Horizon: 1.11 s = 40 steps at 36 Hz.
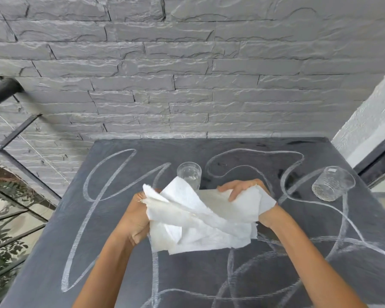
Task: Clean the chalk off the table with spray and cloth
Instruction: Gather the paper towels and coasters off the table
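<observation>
A white cloth (200,223) hangs crumpled above the middle of the dark slate table (265,283). My left hand (135,218) grips its left edge and my right hand (242,190) grips its upper right part. Looping white chalk lines (93,196) run across the whole table top. No spray bottle is in view.
A clear glass (189,175) stands behind the cloth, partly hidden by it. A second clear glass (332,183) stands at the right, near the table's edge. A grey stone wall (187,74) backs the table. A black railing (20,174) with plants below lies to the left.
</observation>
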Tool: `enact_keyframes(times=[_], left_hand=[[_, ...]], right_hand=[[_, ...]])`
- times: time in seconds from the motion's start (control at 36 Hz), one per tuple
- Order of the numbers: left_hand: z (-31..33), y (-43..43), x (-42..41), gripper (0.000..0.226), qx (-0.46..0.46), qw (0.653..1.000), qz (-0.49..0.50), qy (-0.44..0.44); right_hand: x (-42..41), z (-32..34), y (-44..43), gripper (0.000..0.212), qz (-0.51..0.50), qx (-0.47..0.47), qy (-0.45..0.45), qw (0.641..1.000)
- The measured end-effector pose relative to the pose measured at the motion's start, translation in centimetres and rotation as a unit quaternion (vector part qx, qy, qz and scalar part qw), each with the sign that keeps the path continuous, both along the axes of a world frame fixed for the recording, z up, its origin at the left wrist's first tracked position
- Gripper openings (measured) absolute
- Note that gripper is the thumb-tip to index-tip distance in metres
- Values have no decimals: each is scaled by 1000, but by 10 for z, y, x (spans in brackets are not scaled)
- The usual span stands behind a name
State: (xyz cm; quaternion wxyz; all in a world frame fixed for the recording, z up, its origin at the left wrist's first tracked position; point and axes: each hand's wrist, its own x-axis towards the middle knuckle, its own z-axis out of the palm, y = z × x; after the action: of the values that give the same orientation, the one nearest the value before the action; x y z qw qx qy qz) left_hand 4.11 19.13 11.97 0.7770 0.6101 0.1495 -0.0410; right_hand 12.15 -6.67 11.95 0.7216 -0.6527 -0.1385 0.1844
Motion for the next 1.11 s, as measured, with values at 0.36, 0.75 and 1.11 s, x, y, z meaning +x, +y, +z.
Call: enact_keyframes(times=[0.36,0.75,1.11], left_hand=[[6,4,29,42,-61,997,-20,50],[-4,-51,49,31,82,971,-220,36],[3,-83,64,25,-17,999,-36,12]], right_hand=[[3,16,-30,36,-21,-60,-122,991],[4,32,-68,27,7,-72,-148,986],[17,28,-96,40,-53,-128,-52,989]])
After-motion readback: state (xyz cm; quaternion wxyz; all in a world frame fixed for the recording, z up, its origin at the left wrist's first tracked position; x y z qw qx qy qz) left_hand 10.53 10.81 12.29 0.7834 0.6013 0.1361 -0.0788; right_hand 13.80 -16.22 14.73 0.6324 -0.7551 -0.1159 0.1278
